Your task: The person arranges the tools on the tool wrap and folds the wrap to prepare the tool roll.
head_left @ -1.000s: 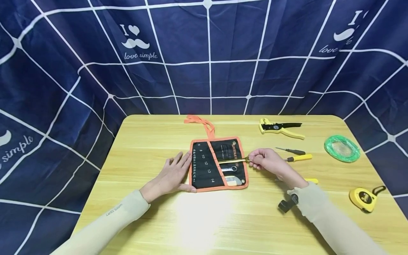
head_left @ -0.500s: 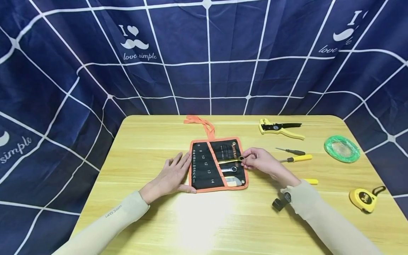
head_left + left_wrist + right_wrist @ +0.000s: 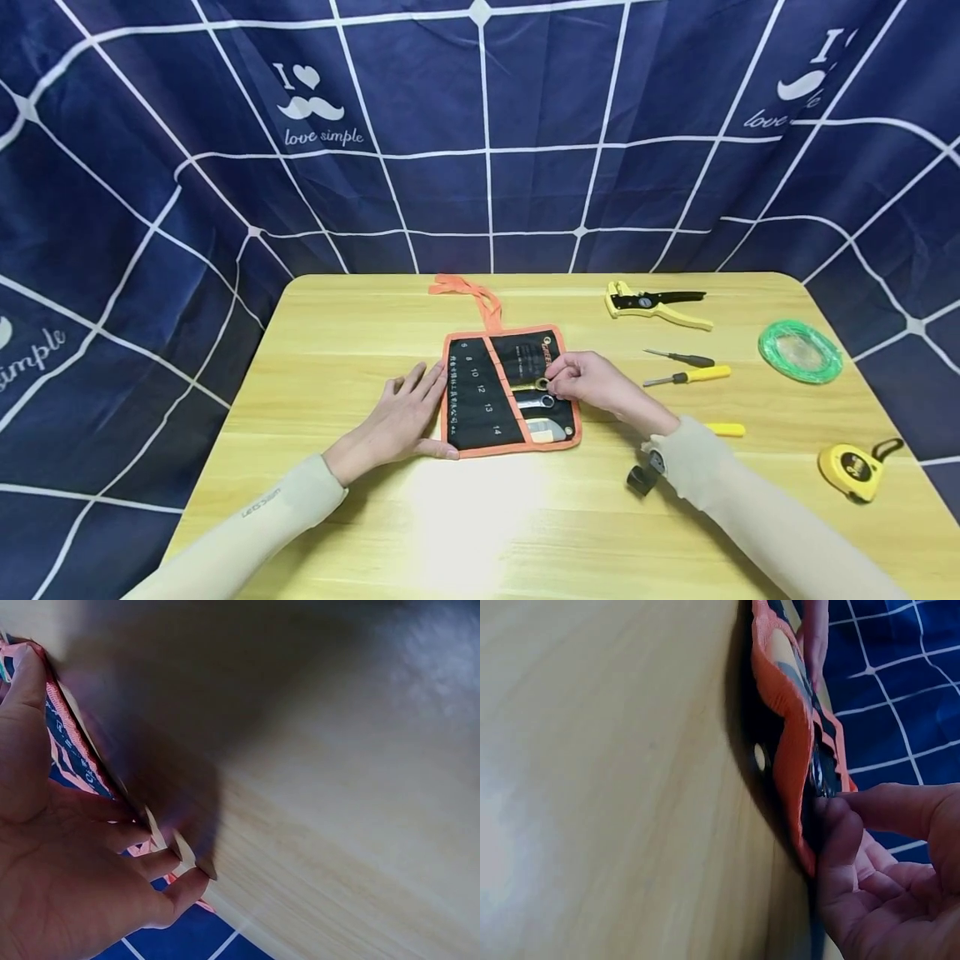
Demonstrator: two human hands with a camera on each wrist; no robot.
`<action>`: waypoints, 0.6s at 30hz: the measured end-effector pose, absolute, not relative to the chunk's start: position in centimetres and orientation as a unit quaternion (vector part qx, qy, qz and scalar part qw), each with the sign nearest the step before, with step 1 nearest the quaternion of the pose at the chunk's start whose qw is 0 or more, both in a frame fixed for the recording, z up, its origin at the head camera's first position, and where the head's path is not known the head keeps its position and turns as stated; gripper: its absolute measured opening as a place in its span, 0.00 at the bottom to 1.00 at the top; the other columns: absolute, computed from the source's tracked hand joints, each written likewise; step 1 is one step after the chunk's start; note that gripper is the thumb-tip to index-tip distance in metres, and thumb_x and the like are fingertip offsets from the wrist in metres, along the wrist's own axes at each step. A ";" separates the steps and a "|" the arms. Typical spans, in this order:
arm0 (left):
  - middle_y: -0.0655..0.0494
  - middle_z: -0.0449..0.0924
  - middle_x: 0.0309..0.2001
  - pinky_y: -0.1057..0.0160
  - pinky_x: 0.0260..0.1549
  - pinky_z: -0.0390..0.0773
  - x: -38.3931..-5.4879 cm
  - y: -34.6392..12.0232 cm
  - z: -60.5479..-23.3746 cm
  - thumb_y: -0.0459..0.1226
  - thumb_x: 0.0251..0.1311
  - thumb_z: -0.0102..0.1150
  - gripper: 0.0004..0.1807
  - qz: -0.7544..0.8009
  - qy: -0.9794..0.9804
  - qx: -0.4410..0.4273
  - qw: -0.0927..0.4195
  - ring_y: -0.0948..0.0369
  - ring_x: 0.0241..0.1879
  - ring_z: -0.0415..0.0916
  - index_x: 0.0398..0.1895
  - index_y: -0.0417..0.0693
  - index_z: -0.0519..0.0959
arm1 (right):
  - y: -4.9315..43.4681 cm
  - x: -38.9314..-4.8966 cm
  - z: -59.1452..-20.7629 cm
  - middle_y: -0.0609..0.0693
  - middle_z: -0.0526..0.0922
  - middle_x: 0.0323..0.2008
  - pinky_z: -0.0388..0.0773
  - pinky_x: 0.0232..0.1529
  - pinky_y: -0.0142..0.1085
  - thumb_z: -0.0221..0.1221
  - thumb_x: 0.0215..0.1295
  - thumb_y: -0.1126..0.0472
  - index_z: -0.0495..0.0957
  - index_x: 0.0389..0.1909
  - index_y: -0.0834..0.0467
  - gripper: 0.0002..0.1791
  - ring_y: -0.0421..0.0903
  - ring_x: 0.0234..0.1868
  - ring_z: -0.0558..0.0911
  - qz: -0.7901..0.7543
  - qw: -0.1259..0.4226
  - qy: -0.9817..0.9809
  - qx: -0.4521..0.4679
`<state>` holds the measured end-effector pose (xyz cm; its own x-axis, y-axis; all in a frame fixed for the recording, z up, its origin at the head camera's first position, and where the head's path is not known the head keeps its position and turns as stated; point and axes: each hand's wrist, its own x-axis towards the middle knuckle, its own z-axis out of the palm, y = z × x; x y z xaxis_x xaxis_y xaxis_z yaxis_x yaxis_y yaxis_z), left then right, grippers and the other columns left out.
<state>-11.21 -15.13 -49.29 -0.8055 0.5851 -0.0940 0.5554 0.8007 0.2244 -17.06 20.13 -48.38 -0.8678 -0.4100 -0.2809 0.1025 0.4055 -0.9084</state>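
The left hand (image 3: 393, 419) lies relaxed, its thumb on the near-left corner of the tool pouch (image 3: 472, 427). The right hand (image 3: 592, 385), nearer the gold wrench (image 3: 529, 386), pinches its ring end; the shank runs crosswise, leftward into a pocket. Beyond, a wire stripper (image 3: 647, 302) rests on the surface (image 3: 337, 333).

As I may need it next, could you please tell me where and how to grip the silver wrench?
Probably pinch the silver wrench by its ring end, coming from the right: that end points right, out of a pocket of the pouch, which hides the rest.
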 end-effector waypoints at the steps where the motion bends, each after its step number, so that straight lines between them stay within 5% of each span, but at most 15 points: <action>1: 0.36 0.49 0.86 0.30 0.67 0.63 -11.2 -15.1 -49.3 0.72 0.60 0.69 0.70 0.093 0.946 0.301 0.081 0.33 0.83 0.49 0.86 0.29 0.54 | 19.9 -17.1 -48.4 0.55 0.89 0.36 0.84 0.43 0.31 0.58 0.66 0.75 0.80 0.50 0.74 0.13 0.43 0.41 0.86 -0.536 0.238 0.804 -0.097; 9: 0.36 0.49 0.86 0.29 0.67 0.64 -11.1 -15.0 -49.6 0.72 0.60 0.69 0.70 0.093 0.945 0.304 0.080 0.33 0.83 0.49 0.86 0.29 0.54 | 19.8 -16.9 -48.3 0.60 0.90 0.41 0.83 0.41 0.33 0.57 0.68 0.75 0.80 0.53 0.76 0.15 0.44 0.41 0.87 -0.522 0.244 0.809 -0.113; 18: 0.36 0.49 0.86 0.28 0.67 0.63 -11.2 -15.0 -49.6 0.72 0.60 0.70 0.69 0.096 0.945 0.303 0.078 0.33 0.83 0.49 0.86 0.30 0.54 | 21.8 -16.1 -47.3 0.62 0.88 0.53 0.83 0.49 0.38 0.63 0.79 0.63 0.80 0.64 0.71 0.20 0.51 0.50 0.87 -0.520 0.214 0.817 -0.126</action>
<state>-11.21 -15.04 -49.63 -0.8046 0.5869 -0.0905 0.5569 0.7987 0.2281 -16.14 21.77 -47.33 -0.8767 -0.4282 -0.2191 0.0174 0.4270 -0.9041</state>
